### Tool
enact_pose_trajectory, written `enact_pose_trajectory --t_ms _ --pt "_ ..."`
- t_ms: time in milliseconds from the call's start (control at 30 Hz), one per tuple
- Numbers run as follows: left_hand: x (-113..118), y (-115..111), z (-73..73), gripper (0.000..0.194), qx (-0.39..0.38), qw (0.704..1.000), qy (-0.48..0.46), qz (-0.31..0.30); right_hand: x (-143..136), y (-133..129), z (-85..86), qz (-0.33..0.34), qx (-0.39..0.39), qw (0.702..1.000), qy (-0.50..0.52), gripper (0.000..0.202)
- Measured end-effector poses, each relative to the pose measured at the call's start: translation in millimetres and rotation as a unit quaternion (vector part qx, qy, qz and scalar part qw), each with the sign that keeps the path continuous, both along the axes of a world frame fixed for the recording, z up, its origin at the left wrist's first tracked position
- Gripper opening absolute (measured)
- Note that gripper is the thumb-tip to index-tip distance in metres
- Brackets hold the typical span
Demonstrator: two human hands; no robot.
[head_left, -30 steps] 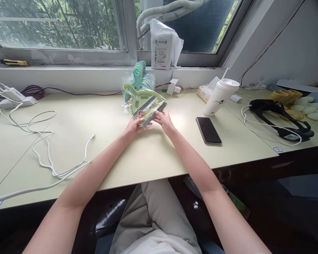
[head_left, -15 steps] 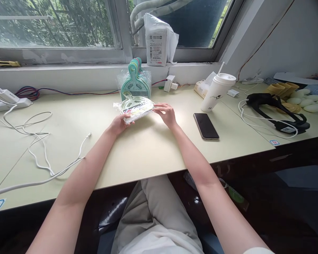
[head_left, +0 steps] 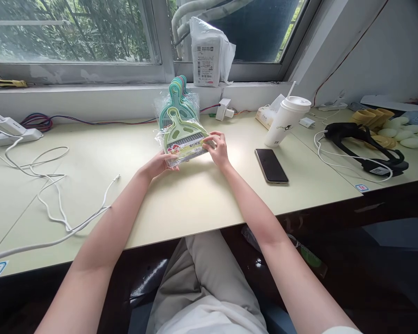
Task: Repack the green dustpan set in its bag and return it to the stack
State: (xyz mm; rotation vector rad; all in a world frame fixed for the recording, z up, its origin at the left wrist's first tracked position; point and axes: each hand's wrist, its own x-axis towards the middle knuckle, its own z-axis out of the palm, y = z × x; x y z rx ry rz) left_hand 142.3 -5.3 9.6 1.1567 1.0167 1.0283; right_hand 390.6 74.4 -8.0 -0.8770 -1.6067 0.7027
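Between my two hands is a light green mini dustpan and brush set (head_left: 186, 134) in a clear plastic bag, with a printed label across its lower part. My left hand (head_left: 159, 165) grips the lower left corner, thumb on the front and fingers behind. At the right edge, my right hand (head_left: 216, 148) pinches the bag between thumb and fingers. The set is tilted, its looped handle pointing up and away from me. Right behind it, a stack of similar bagged dustpan sets (head_left: 178, 95) in several colours leans upright at the wall, partly hidden by the held one.
To the right lie a black phone (head_left: 271, 166), a white lidded cup with a straw (head_left: 286, 121), a tissue pack (head_left: 265, 116) and a black head strap (head_left: 365, 148). White cables (head_left: 55, 195) sprawl at left. A wrapped box (head_left: 207, 60) stands on the windowsill.
The held dustpan set has tipped up from lying nearly flat, so its front, label and handle now face me more. Both hands have shifted slightly with it.
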Motion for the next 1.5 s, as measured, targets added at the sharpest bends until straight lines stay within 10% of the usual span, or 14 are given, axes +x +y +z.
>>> enact_pose_trajectory --t_ms 167,300,433,667,1033,1267,1500 --pt "4 5 -4.8 0.053 -0.009 0.999 0.02 0.049 -1 4 -10.4 0.117 -0.227 0.959 0.119 0.066" --pt "16 11 -10.7 0.077 0.024 0.985 -0.017 0.168 0 9 -13.2 0.092 -0.256 0.948 0.167 0.045" --pt "22 11 -13.3 0.106 0.12 0.982 0.037 0.142 5 11 -10.5 0.027 -0.234 0.951 0.199 0.034" --pt "3 25 -17.6 0.019 0.181 0.881 0.329 0.289 -11 15 -11.5 0.025 -0.127 0.987 0.094 0.029" --pt "-50 77 -21.9 0.011 0.157 0.817 0.419 0.363 -74 55 -6.1 -0.07 -0.007 0.969 -0.235 0.047" --pt "-53 113 -27.2 0.05 0.158 0.816 0.404 0.382 -91 80 -12.3 -0.113 0.01 0.976 -0.184 0.069" --pt "-49 131 -29.6 0.019 0.165 0.81 0.442 0.348 -95 92 -11.7 -0.106 -0.037 0.98 -0.166 0.073"
